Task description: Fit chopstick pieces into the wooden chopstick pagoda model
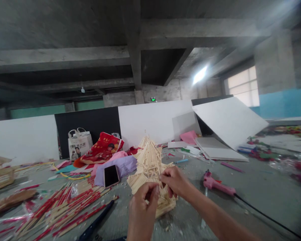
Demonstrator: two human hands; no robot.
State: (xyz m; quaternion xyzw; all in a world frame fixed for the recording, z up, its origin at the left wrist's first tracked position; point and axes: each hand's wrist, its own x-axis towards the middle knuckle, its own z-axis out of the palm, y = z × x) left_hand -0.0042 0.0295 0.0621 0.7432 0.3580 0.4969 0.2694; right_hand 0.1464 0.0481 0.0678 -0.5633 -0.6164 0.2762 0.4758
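Observation:
A tiered pagoda-like model built from pale wooden sticks [149, 167] stands on the grey table [253, 187] in front of me. My left hand [142, 207] is raised before its lower tier, fingers curled, with thumb and fingertips pinched near a stick. My right hand [174, 182] reaches in from the right, its fingers bent and pressed against the model's middle tier. What the left pinch holds is too small to make out.
Red-wrapped chopsticks [62, 209] lie scattered at the left. A phone [111, 175] leans on purple paper [120, 167]. A pink glue gun [217, 185] with a black cord lies to the right. White foam boards [228, 120], bags and paper scraps stand behind.

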